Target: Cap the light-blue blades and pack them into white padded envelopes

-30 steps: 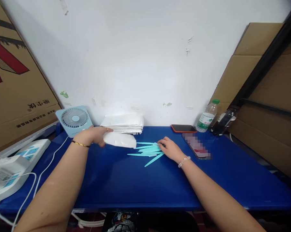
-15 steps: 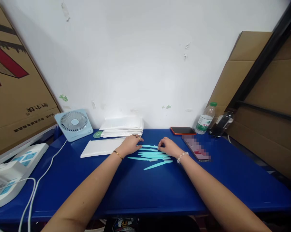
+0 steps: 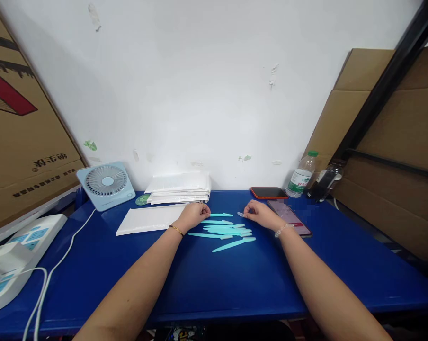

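My left hand (image 3: 194, 215) is closed in a pinch on the handle end of a turquoise eyebrow razor (image 3: 221, 215), which points right, just above the table. Off to its right, my right hand (image 3: 258, 213) pinches a small translucent cap (image 3: 240, 214), apart from the razor's tip. Several more turquoise eyebrow razors (image 3: 233, 244) lie in a loose pile on the blue table (image 3: 235, 279), below and between both hands. Beneath my left wrist and fingers is a flat white padded envelope (image 3: 146, 220), partly covered by the hand.
Behind my left hand is a stack of white envelopes (image 3: 178, 182). A blue fan (image 3: 107, 182) and a white power strip (image 3: 40, 241) with cables stand at left. Two phones (image 3: 269, 192), a water bottle (image 3: 301, 177) and a dark bottle (image 3: 324, 182) are at right.
My right hand has moved right, away from the razor's tip, and a translucent cap now shows in its fingers. My left hand stays nearly in place, its fingers closed on the razor.
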`<action>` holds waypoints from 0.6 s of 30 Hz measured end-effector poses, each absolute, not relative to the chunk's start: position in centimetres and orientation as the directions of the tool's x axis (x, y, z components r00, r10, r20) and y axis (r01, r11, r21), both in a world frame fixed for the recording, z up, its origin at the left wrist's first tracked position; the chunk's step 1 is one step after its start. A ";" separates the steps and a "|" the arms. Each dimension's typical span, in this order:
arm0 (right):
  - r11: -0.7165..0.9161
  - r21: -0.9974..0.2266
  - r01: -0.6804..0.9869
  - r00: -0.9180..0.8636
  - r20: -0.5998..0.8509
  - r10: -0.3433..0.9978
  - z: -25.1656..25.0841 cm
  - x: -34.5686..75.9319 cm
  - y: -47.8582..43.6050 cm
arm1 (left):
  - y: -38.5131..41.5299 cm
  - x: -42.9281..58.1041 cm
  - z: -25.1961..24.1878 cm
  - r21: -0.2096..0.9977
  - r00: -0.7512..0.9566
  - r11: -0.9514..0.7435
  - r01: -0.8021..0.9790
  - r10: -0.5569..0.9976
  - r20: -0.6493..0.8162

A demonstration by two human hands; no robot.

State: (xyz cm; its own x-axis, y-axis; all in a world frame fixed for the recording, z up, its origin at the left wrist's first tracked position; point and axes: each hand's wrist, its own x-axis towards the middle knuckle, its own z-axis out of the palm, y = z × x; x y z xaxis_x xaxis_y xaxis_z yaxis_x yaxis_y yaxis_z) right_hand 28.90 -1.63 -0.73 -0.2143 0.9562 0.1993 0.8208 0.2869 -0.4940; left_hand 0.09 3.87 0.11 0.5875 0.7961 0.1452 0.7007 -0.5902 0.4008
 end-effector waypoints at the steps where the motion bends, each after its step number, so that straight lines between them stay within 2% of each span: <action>1: 0.283 -0.494 0.822 -0.208 0.203 0.957 -0.6 29.0 -1.8 | 3.8 0.1 0.2 0.385 0.582 -0.601 0.701 0.793 0.179; 4: 0.323 -0.505 0.800 -0.232 0.237 0.944 -0.3 28.2 -2.2 | 3.3 0.1 0.6 0.340 0.622 -0.663 0.667 0.747 0.235; 8: 0.364 -0.527 0.768 -0.304 0.200 0.931 -0.3 25.7 -2.7 | 2.9 0.3 0.9 0.292 0.737 -0.733 0.614 0.665 0.122; 11: 0.385 -0.510 0.769 -0.333 0.194 0.923 -0.4 24.4 -2.9 | 2.7 0.7 0.8 0.279 0.728 -0.721 0.634 0.679 0.101; 18: 0.449 -0.395 0.801 -0.364 0.273 0.890 0.1 25.2 -2.6 | 2.8 1.5 0.9 0.312 0.650 -0.672 0.672 0.737 0.186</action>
State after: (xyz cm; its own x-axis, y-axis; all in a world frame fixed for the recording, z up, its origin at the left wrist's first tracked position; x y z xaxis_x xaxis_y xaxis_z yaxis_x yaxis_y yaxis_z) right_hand 25.18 -2.58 0.11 -0.3643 0.8903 0.2733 0.8013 0.4491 -0.3952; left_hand 1.46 2.81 0.94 0.6503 0.7366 0.1858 0.6719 -0.6718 0.3119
